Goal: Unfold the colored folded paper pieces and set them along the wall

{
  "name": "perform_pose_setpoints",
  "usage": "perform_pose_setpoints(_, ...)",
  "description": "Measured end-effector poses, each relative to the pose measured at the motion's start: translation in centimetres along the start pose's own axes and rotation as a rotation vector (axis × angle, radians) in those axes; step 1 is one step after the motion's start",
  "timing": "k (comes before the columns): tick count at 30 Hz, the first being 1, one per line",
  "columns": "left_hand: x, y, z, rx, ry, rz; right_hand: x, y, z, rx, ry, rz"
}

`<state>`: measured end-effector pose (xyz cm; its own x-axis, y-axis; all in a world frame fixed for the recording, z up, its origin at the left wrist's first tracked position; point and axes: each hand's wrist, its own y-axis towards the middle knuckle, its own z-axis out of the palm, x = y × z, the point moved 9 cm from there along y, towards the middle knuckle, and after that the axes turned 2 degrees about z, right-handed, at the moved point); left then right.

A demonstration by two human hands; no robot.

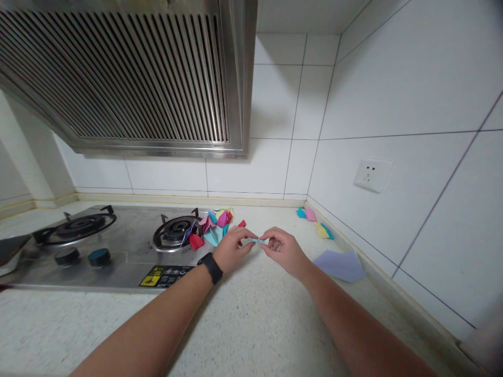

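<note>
Between my two hands is a small, narrow piece of folded pale-blue paper, held just above the counter. My left hand, with a black watch on its wrist, pinches the paper's left end between thumb and fingers. At the right end, the thumb and forefinger of my right hand are closed on it. Behind my left hand lies a heap of colourful folded paper pieces, partly on the stove's edge. The paper's exact folded shape is too small to make out.
A steel gas stove fills the left, under a slanted range hood. On the right lie a lavender paper sheet and several small folded papers along the tiled wall. A socket is above them.
</note>
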<state>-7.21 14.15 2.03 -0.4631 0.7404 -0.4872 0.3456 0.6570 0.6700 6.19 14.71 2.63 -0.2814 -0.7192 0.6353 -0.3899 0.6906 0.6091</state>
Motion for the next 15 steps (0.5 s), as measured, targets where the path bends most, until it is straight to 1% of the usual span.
perform_pose_setpoints(8, -0.2, 0.1, -0.4, -0.020, -0.017, 0.009, 0.2, -0.1, 0.0, -0.005, 0.009, -0.005)
perform_pose_setpoints(11, 0.7, -0.1, -0.3, -0.031, -0.059, -0.046, 0.0, -0.1, 0.0, -0.008, 0.025, 0.018)
perform_pose_setpoints(15, 2.3, -0.3, 0.3, -0.038, -0.175, -0.163, -0.3, -0.1, 0.0, -0.005, 0.062, 0.079)
